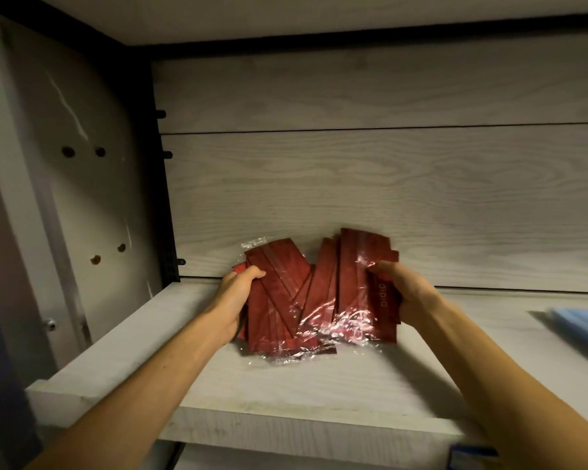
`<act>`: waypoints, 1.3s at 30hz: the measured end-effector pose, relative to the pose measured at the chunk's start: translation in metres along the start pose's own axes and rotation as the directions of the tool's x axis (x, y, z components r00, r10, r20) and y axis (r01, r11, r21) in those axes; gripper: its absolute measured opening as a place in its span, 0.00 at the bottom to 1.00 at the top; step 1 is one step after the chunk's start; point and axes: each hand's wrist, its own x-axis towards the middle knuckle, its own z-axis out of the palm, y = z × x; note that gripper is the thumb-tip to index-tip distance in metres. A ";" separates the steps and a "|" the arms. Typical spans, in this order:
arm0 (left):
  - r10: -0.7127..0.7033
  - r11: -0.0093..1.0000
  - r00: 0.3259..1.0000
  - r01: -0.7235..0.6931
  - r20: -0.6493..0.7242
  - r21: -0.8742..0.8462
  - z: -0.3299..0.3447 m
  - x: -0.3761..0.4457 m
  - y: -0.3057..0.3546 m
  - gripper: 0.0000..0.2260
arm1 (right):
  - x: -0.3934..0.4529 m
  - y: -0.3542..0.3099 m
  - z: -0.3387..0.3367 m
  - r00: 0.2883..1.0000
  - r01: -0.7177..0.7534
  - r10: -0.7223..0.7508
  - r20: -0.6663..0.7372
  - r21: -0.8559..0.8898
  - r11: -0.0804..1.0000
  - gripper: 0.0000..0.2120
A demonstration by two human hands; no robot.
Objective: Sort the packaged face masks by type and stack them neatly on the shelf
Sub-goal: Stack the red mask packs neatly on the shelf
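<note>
While your left hand (240,293) and right hand (399,293) each grip a fanned bunch of red masks (306,296), you're squaring them on the shelf (286,395); next, merge both bunches.

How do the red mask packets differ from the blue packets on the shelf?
The red mask packets are fanned out and askew, gripped by the left hand and right hand; the blue packets lie flat, untouched, at the right edge, only partly in view. Both rest on the same shelf.
</note>
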 end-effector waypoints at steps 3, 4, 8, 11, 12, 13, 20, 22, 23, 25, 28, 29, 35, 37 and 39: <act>-0.048 0.999 0.999 0.048 0.009 0.013 -0.002 -0.002 0.002 0.08 | 0.001 -0.007 -0.008 0.999 -0.009 0.011 -0.034 0.054 0.998 0.09; -0.058 0.998 0.998 0.057 0.018 0.020 -0.003 -0.003 0.002 0.08 | 0.001 -0.009 -0.009 0.999 -0.005 0.007 -0.036 0.064 0.998 0.09; -0.046 0.996 0.996 0.040 0.078 0.080 -0.002 -0.005 0.001 0.14 | -0.003 -0.009 -0.003 0.998 -0.008 0.009 0.066 -0.018 1.000 0.07; 0.003 0.995 0.996 -0.012 0.087 0.101 0.000 -0.007 0.000 0.15 | -0.006 -0.004 0.007 0.987 0.007 0.015 0.158 -0.136 0.991 0.12; 0.017 0.994 0.995 -0.027 0.101 0.101 0.000 -0.007 -0.002 0.15 | -0.007 -0.002 0.011 0.985 0.018 0.010 0.170 -0.162 0.987 0.13; 0.027 0.994 0.992 -0.039 0.119 0.102 0.000 -0.007 -0.003 0.14 | -0.008 0.000 0.014 0.984 0.028 0.006 0.176 -0.186 0.982 0.13; 0.051 0.988 0.981 -0.077 0.186 0.133 -0.001 -0.008 -0.006 0.19 | -0.009 0.008 0.022 0.987 0.045 -0.009 0.160 -0.225 0.973 0.16; 0.029 0.990 0.983 -0.053 0.180 0.133 -0.001 -0.009 -0.005 0.20 | -0.007 0.007 0.018 0.993 0.082 -0.063 0.101 -0.201 0.976 0.13; 0.017 0.990 0.984 -0.041 0.178 0.137 0.000 -0.010 -0.005 0.21 | -0.006 0.007 0.016 0.994 0.099 -0.087 0.071 -0.188 0.977 0.12; 0.012 0.989 0.986 -0.037 0.169 0.144 0.000 -0.011 -0.004 0.21 | -0.002 0.005 0.012 0.995 0.104 -0.105 0.001 -0.143 0.984 0.07; 0.032 0.992 0.987 -0.051 0.156 0.119 -0.002 -0.012 -0.003 0.21 | 0.002 -0.001 0.003 0.996 0.065 -0.068 -0.061 -0.049 0.997 0.06; 0.041 0.993 0.987 -0.056 0.153 0.099 -0.003 -0.013 -0.002 0.21 | 0.001 -0.003 0.001 0.998 0.042 -0.043 -0.045 -0.019 0.999 0.08; 0.135 0.989 0.974 -0.145 0.183 0.041 -0.002 -0.015 -0.003 0.15 | -0.007 -0.003 0.007 0.967 -0.055 0.066 0.247 -0.051 0.997 0.14; 0.123 0.991 0.978 -0.131 0.171 0.033 -0.001 -0.015 -0.004 0.16 | -0.011 0.000 0.014 0.950 -0.065 0.088 0.300 -0.085 0.994 0.11; 0.093 0.995 0.987 -0.096 0.131 0.020 0.001 -0.014 -0.005 0.17 | -0.013 0.000 0.018 0.947 -0.062 0.083 0.309 -0.079 0.995 0.09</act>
